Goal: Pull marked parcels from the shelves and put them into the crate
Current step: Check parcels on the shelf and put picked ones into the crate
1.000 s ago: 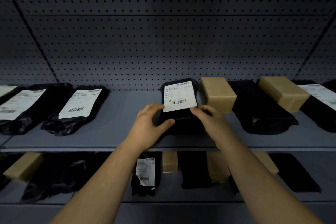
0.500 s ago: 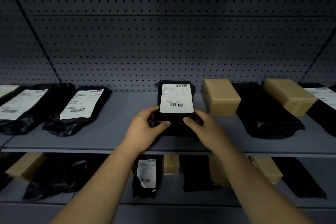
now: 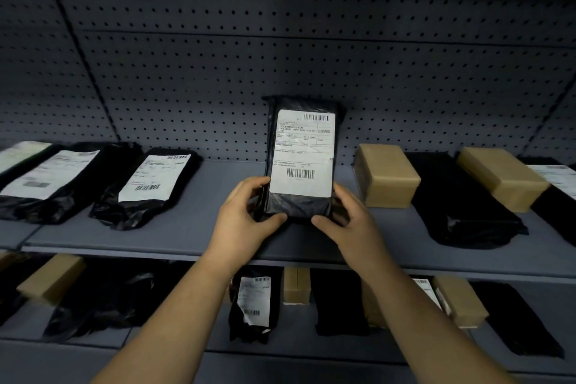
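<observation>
Centre of frame: black parcel (image 3: 296, 204) stands upright, its white barcode label (image 3: 304, 153) facing the camera, pegboard back wall (image 3: 280, 56) behind it

Left hand (image 3: 246, 221) grips the lower left edge, thumb across the bottom front, fingers curled round the side. Right hand (image 3: 349, 224) grips the lower right corner the same way. Both hands are clamped on the parcel

The parcel's bottom edge sits above the upper shelf (image 3: 199, 227); contact cannot be told

Left of frame, same shelf: labelled black bag (image 3: 149, 187) lying flat, second labelled bag (image 3: 50, 178) beyond it

Right of frame: brown box (image 3: 386, 174), plain black bag (image 3: 461, 206), second brown box (image 3: 501, 178), side by side

Lower shelf (image 3: 296, 343), below the hands: small labelled bag (image 3: 254, 305) just right of the left forearm
</observation>
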`<state>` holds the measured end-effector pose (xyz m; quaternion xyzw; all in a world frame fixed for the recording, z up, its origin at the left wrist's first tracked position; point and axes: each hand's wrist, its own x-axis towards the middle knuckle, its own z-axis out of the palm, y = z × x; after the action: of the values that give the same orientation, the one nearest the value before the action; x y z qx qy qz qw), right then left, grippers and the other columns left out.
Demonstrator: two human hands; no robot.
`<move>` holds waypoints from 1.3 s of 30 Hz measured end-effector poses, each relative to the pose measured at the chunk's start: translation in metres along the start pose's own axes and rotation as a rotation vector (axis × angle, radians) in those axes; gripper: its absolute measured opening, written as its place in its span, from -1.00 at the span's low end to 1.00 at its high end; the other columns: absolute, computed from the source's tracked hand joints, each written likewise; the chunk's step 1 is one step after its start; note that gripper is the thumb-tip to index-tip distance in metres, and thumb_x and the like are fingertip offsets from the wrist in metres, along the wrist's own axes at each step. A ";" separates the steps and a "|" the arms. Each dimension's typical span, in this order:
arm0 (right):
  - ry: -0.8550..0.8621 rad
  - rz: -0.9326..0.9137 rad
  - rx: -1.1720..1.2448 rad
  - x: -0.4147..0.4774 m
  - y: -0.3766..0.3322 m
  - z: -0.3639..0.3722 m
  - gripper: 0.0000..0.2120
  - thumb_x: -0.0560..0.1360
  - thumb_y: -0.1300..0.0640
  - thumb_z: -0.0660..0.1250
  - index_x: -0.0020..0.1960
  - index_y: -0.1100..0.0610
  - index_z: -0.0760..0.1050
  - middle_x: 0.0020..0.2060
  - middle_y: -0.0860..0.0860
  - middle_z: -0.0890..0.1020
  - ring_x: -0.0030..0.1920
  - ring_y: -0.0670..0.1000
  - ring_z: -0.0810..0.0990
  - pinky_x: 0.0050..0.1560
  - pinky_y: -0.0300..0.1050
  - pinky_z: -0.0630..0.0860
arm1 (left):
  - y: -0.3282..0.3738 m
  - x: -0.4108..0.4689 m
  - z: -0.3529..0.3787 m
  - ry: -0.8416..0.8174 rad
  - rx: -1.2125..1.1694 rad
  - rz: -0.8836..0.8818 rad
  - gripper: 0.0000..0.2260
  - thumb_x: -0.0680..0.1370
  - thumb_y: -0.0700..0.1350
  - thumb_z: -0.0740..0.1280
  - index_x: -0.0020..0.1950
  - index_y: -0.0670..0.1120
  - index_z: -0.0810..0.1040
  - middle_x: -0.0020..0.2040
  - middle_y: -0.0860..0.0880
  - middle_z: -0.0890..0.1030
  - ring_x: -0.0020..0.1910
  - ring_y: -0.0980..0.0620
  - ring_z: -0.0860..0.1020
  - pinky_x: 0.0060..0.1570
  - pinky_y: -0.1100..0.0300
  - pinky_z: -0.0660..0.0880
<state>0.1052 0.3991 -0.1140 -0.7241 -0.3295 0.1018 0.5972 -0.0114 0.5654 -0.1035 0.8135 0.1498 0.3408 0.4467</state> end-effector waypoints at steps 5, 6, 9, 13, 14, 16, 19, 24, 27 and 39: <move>-0.019 0.011 -0.025 -0.001 -0.002 0.015 -0.40 0.50 0.21 0.45 0.48 -0.04 0.37 0.33 -0.17 0.48 0.24 -0.29 0.50 0.27 -0.29 0.47 | -0.004 -0.006 -0.017 -0.008 0.031 -0.013 -0.47 0.39 -0.16 0.55 0.19 0.28 0.44 0.16 0.34 0.47 0.14 0.49 0.40 0.10 0.57 0.31; -0.023 0.015 -0.032 -0.001 -0.003 0.018 -0.41 0.50 0.19 0.45 0.48 -0.04 0.37 0.33 -0.17 0.48 0.24 -0.29 0.50 0.26 -0.28 0.47 | -0.006 -0.006 -0.021 -0.008 0.037 -0.016 -0.48 0.39 -0.15 0.55 0.21 0.25 0.45 0.16 0.33 0.47 0.14 0.49 0.40 0.10 0.57 0.31; -0.019 0.036 -0.057 -0.001 -0.004 0.027 -0.44 0.51 0.15 0.44 0.47 -0.04 0.39 0.31 -0.16 0.49 0.23 -0.25 0.51 0.25 -0.26 0.48 | -0.011 -0.005 -0.030 -0.013 0.049 -0.038 -0.51 0.39 -0.12 0.55 0.26 0.15 0.50 0.16 0.28 0.49 0.14 0.45 0.42 0.07 0.57 0.32; -0.015 0.094 -0.128 0.000 -0.006 0.037 -0.48 0.54 0.01 0.39 0.47 -0.12 0.37 0.28 -0.18 0.51 0.26 -0.18 0.49 0.19 -0.25 0.45 | -0.016 0.001 -0.037 -0.057 0.061 -0.097 -0.54 0.40 -0.06 0.55 0.25 0.12 0.52 0.10 0.24 0.52 0.08 0.39 0.46 -0.01 0.58 0.33; -0.013 0.122 -0.131 0.000 -0.007 0.040 -0.47 0.55 -0.01 0.38 0.48 -0.14 0.34 0.24 -0.24 0.52 0.25 -0.17 0.49 0.18 -0.22 0.44 | -0.017 0.002 -0.038 -0.070 0.064 -0.112 -0.56 0.41 -0.05 0.54 0.25 0.11 0.53 0.09 0.24 0.52 0.07 0.39 0.46 -0.03 0.60 0.33; 0.005 0.156 -0.121 0.001 -0.009 0.046 -0.43 0.56 -0.01 0.36 0.50 -0.19 0.26 0.11 -0.40 0.47 0.19 -0.21 0.48 0.12 -0.25 0.42 | -0.020 0.003 -0.039 -0.099 0.080 -0.143 -0.58 0.44 -0.04 0.51 0.28 0.08 0.52 0.08 0.24 0.49 0.05 0.34 0.46 -0.06 0.62 0.32; 0.011 0.154 -0.153 0.004 -0.013 0.058 -0.46 0.57 0.00 0.35 0.48 -0.23 0.27 0.01 -0.51 0.40 0.03 -0.40 0.45 -0.07 -0.47 0.35 | -0.026 0.004 -0.045 -0.096 0.092 -0.179 -0.58 0.48 -0.05 0.47 0.31 0.07 0.50 0.09 0.21 0.48 0.10 0.24 0.46 -0.06 0.61 0.30; -0.048 0.160 -0.181 0.014 -0.021 0.081 -0.48 0.58 -0.02 0.32 0.50 -0.22 0.26 0.04 -0.42 0.42 -0.06 -0.42 0.39 -0.15 -0.55 0.27 | -0.038 0.008 -0.066 -0.055 0.130 -0.200 -0.59 0.49 -0.07 0.46 0.33 0.00 0.50 0.14 0.11 0.48 0.17 0.15 0.45 0.08 0.41 0.31; -0.077 0.161 -0.177 0.020 -0.023 0.086 -0.49 0.57 -0.05 0.33 0.48 -0.21 0.28 0.16 -0.32 0.46 0.08 -0.36 0.44 -0.05 -0.46 0.33 | -0.043 0.013 -0.073 -0.047 0.199 -0.177 -0.59 0.48 -0.05 0.46 0.31 -0.04 0.51 0.16 0.06 0.47 0.21 0.09 0.45 0.17 0.35 0.30; 0.194 0.001 -0.461 0.009 -0.025 -0.008 -0.59 0.53 -0.03 0.40 0.35 0.02 0.49 0.21 -0.09 0.46 0.19 -0.05 0.49 0.21 -0.09 0.49 | 0.008 0.033 -0.012 -0.180 0.356 0.199 -0.61 0.53 0.06 0.38 0.30 -0.06 0.51 0.26 0.01 0.53 0.26 0.00 0.44 0.29 0.11 0.37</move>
<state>0.1075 0.3995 -0.0861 -0.8478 -0.2847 -0.0458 0.4451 0.0041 0.5867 -0.0787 0.9175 0.0860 0.2774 0.2717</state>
